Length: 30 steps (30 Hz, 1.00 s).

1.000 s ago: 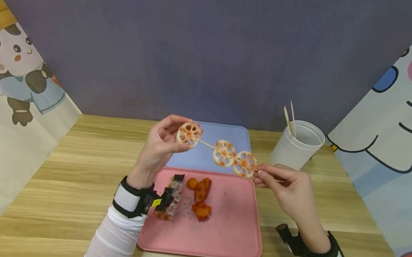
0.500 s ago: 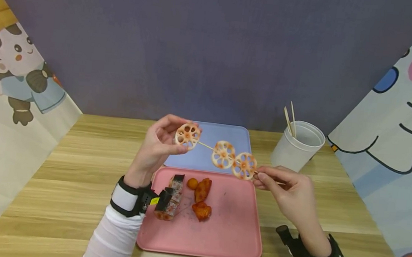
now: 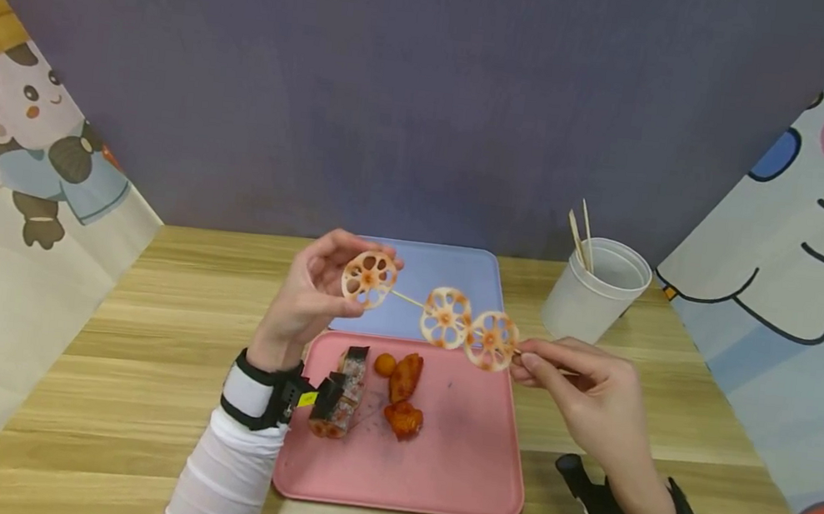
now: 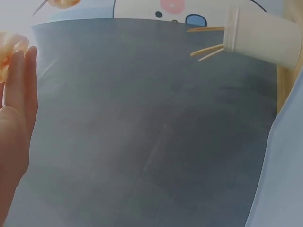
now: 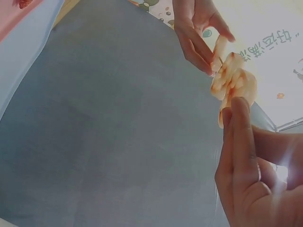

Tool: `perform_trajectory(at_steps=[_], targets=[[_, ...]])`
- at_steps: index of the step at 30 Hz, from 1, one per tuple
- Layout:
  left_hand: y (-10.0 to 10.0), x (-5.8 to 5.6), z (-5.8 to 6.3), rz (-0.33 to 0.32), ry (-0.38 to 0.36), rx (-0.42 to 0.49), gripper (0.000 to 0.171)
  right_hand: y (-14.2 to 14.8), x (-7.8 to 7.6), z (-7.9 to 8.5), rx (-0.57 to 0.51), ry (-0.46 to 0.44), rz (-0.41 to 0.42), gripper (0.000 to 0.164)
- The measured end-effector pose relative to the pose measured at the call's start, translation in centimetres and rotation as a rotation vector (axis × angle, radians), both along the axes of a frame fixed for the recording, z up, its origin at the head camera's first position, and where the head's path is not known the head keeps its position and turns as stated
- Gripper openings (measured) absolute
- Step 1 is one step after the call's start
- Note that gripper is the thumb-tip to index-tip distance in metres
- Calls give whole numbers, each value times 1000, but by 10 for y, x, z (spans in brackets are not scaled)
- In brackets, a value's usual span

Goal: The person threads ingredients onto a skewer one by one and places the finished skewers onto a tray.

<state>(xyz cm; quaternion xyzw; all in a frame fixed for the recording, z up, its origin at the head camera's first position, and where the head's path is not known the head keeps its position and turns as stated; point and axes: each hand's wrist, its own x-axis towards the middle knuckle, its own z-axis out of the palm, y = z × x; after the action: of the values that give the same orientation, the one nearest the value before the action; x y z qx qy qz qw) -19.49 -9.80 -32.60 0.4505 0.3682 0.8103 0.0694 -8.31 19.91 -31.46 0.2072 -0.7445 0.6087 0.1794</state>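
Above the trays, three lotus root slices sit on one thin wooden skewer (image 3: 406, 297). My left hand (image 3: 302, 300) holds the leftmost lotus root slice (image 3: 368, 280) by its edge, between thumb and fingers. A length of bare skewer separates it from the middle slice (image 3: 446, 318), which is close against the right slice (image 3: 491, 341). At the right end my right hand (image 3: 589, 393) pinches the skewer beside that slice. In the right wrist view the slices (image 5: 232, 82) overlap between both hands. The left wrist view shows only part of the held slice (image 4: 13, 45).
Below the hands lies a pink tray (image 3: 465, 472) with a seaweed-wrapped roll (image 3: 348, 393), an orange ball (image 3: 385, 364) and two glazed brown pieces (image 3: 406, 378). Behind it is a blue tray (image 3: 419, 262). A white cup (image 3: 580, 304) with several sticks (image 3: 577, 239) stands back right.
Both hands and the skewer come slightly lower in the head view. The left slice shifts a little left, and the right hand a little right. The tray's food stays put.
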Motion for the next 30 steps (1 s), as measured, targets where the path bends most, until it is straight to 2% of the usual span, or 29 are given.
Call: perform_trajectory(at_steps=[3,9,12,18,30], targets=[[1,-1,-1,-28,1,3,48,1,-2,0,27,-11,-23,16],[3,-2,-2,-70,-10,27,47,3,-9,-3,29,-104,-26,14],[6,1,-3,-52,-24,-10,48,2,-12,-5,59,-144,-31,14],[15,5,-3,-1,-90,-126,50,-4,-13,-7,57,-183,36,16],[20,4,-7,35,-123,-126,47,-3,-10,-5,86,-211,-41,14]])
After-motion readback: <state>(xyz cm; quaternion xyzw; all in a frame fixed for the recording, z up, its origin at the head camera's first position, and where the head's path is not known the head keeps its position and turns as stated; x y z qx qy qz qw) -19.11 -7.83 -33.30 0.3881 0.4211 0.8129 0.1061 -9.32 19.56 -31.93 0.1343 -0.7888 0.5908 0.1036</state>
